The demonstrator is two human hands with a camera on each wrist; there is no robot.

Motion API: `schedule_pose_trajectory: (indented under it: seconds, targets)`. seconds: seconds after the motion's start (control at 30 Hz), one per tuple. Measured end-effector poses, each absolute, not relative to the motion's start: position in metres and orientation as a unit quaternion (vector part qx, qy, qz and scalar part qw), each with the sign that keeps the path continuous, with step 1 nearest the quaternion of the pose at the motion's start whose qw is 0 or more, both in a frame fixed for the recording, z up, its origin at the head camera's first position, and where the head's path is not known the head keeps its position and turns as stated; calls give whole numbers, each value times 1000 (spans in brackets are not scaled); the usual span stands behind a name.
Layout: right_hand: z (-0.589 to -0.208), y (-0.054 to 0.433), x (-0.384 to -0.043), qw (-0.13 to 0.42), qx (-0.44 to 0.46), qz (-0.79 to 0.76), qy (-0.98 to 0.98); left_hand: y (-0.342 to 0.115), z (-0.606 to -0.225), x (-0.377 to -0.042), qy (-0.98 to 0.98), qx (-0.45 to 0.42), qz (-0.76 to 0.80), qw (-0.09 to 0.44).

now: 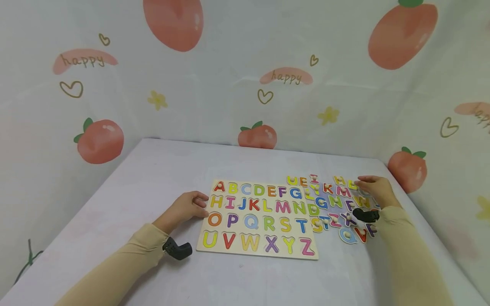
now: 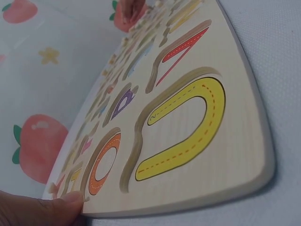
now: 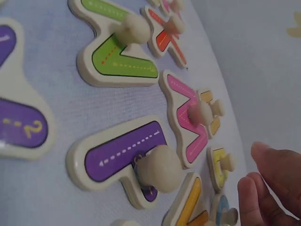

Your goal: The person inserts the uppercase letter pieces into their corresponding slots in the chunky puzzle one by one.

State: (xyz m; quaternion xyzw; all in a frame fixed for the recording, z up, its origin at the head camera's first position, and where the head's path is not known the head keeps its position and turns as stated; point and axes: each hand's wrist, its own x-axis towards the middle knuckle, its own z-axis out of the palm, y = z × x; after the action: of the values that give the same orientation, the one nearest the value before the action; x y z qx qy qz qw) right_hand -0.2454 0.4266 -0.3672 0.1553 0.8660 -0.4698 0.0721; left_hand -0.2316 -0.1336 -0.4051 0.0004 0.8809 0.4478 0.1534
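Note:
A wooden alphabet board [image 1: 257,253] lies flat, with coloured letter recesses; a red A piece [image 1: 219,186] with a knob sits at its top left. My left hand [image 1: 187,208] is at the board's left edge, its thumb [image 2: 70,200] touching the rim beside the orange O recess. Over the far side of the loose letter pieces is my right hand [image 1: 377,189], fingertips close to a yellow letter piece [image 1: 352,184]. In the right wrist view, thumb and fingers stand just beyond that knobbed yellow piece [image 3: 218,167], with nothing between them.
Several knobbed letter pieces lie right of the board, among them a pink M [image 1: 343,192], a blue Q [image 1: 347,235], a red V [image 1: 360,234] and a purple F [image 3: 122,150]. Some pieces overlap the board's right edge in the head view. A patterned cloth [image 1: 214,85] hangs behind the table.

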Motion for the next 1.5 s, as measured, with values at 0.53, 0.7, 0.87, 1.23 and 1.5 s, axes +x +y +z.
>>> schedule_pose_trajectory:
  seconds: [0.53, 0.7, 0.87, 1.23, 1.5]
  targets:
    - [-391, 425, -267, 13, 188, -385, 903, -133, -408, -234, 881, -12, 449, 149]
    - [-392, 424, -270, 13, 195, -367, 909, -132, -406, -232, 881, -13, 449, 150]
    - [-391, 421, -272, 18, 200, -358, 912, -132, -406, -231, 885, -13, 441, 149]
    - [-385, 417, -269, 13, 192, -337, 922, -132, -406, -229, 884, -9, 443, 147]
    - [-370, 408, -270, 6, 147, -360, 921, -134, -407, -231, 887, -6, 436, 150]
